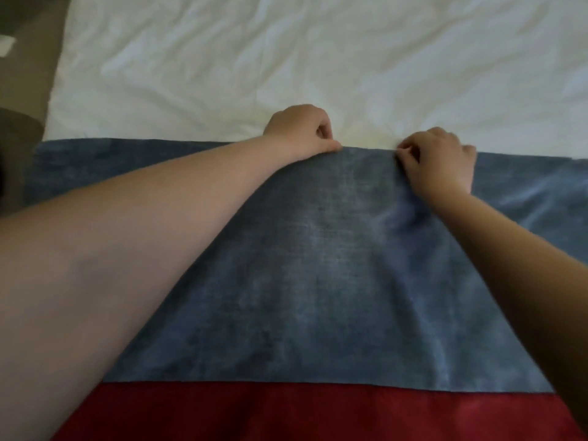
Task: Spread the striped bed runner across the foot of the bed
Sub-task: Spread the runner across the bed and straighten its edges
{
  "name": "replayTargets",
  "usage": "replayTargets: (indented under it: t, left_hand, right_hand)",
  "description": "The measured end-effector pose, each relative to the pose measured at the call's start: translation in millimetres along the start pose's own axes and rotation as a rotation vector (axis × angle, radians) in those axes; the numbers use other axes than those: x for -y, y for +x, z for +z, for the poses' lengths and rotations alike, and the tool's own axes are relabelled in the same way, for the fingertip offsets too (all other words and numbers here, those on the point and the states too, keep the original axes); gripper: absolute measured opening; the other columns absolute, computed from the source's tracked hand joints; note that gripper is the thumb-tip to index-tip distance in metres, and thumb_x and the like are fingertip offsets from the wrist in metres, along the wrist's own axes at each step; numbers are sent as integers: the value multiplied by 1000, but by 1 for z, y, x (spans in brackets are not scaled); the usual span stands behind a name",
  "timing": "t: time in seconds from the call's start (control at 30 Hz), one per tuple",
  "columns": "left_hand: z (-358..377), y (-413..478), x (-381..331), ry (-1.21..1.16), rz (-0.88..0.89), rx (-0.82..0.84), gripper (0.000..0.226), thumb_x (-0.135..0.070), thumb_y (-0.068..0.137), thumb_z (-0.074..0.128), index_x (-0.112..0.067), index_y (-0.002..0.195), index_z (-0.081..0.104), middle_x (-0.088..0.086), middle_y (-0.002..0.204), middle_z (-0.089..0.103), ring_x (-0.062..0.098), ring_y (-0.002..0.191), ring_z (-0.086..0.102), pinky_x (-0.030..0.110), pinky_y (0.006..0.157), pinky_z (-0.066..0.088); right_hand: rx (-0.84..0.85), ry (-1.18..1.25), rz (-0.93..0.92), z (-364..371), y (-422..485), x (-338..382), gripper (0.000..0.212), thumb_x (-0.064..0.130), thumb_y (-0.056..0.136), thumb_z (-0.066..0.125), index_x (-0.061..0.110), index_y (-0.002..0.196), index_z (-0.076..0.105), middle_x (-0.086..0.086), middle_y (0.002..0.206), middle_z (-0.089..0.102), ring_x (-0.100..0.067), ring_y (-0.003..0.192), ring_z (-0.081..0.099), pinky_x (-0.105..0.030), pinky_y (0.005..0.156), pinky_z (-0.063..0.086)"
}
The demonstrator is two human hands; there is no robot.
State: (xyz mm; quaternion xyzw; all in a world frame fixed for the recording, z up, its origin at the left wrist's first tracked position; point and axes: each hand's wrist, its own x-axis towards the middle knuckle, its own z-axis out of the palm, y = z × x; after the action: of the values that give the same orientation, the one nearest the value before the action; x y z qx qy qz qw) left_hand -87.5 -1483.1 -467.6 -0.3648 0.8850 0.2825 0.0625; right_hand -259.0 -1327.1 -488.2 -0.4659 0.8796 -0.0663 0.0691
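Note:
The bed runner (318, 281) lies flat across the white bed (254, 65), a wide blue-grey band with a red band along its near side. Both my arms reach over it to its far edge. My left hand (302, 130) pinches that edge with curled fingers near the middle of the bed. A short way to the right, my right hand (439, 160) pinches the same edge, its fingers curled into the cloth. Small creases run through the blue band below my right hand.
The white duvet fills the far half of the view with soft wrinkles. At the far left the bed's side edge drops to a brown floor (25, 74). The runner reaches past the right border of the view.

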Motion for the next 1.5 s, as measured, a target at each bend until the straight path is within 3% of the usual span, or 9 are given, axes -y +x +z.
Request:
replayTargets:
  t: [0.13, 0.37, 0.5, 0.73, 0.87, 1.0, 1.23, 1.4, 1.5]
  left_hand:
    - [8, 8, -13, 129, -4, -32, 12, -39, 79, 68, -27, 83, 67, -13, 81, 60, 15, 89, 60, 31, 82, 37]
    - [31, 6, -35, 200, -207, -199, 17, -27, 91, 52, -21, 88, 69, -4, 97, 68, 23, 95, 58, 39, 88, 36]
    - [37, 8, -60, 141, -236, -195, 26, -37, 90, 53, -17, 88, 70, 0, 97, 69, 24, 92, 60, 39, 90, 43]
    - [66, 33, -119, 102, -149, -139, 41, -42, 95, 46, -10, 89, 70, 6, 93, 69, 25, 86, 60, 33, 74, 40]
    - [74, 46, -135, 105, -110, -93, 25, -45, 89, 55, -24, 90, 69, -8, 97, 68, 17, 94, 59, 35, 85, 38]
    - [75, 56, -138, 122, -137, -122, 14, -38, 89, 57, -28, 84, 65, -12, 93, 64, 16, 94, 56, 34, 82, 30]
    - [82, 57, -153, 218, -170, -155, 26, -14, 86, 43, -15, 85, 69, 1, 93, 68, 25, 88, 56, 35, 80, 28]
    - [71, 62, -164, 251, -101, -43, 39, -30, 96, 34, -12, 65, 49, 3, 68, 52, 24, 68, 49, 40, 88, 38]
    - [71, 78, -187, 241, -131, 111, 47, -40, 99, 25, -13, 74, 54, 2, 77, 53, 27, 84, 53, 40, 88, 31]
  right_hand:
    - [216, 21, -171, -7, 30, -15, 20, 41, 91, 56, 23, 87, 63, -4, 97, 62, -30, 97, 56, -40, 82, 35]
    - [194, 45, -237, 4, 41, -27, 36, 34, 101, 32, 12, 94, 59, -14, 101, 62, -34, 94, 55, -38, 78, 34]
    - [282, 111, -359, -17, 45, -78, 31, 44, 97, 40, 21, 81, 54, -1, 83, 55, -25, 77, 49, -35, 70, 36]
    - [401, 71, -241, -42, 53, -191, 41, 44, 98, 38, 15, 80, 60, -15, 90, 63, -29, 80, 53, -38, 74, 43]
    - [530, -49, -237, -49, 63, -204, 48, 59, 93, 38, 22, 79, 64, -5, 83, 62, -26, 81, 55, -41, 80, 45]
    - [412, -28, -147, -39, 68, -202, 45, 53, 95, 41, 19, 68, 55, -6, 79, 56, -27, 81, 48, -39, 78, 33]
    - [254, -159, -84, -37, 56, -198, 44, 41, 99, 22, 15, 84, 55, -8, 82, 51, -26, 82, 40, -45, 88, 30]
    - [348, -341, -7, -63, 61, -246, 48, 45, 99, 17, 20, 91, 57, -4, 78, 46, -24, 85, 36, -48, 92, 28]
    - [396, -379, 1, -65, 63, -265, 54, 50, 98, 17, 22, 103, 62, -2, 78, 46, -25, 94, 40, -47, 93, 26]
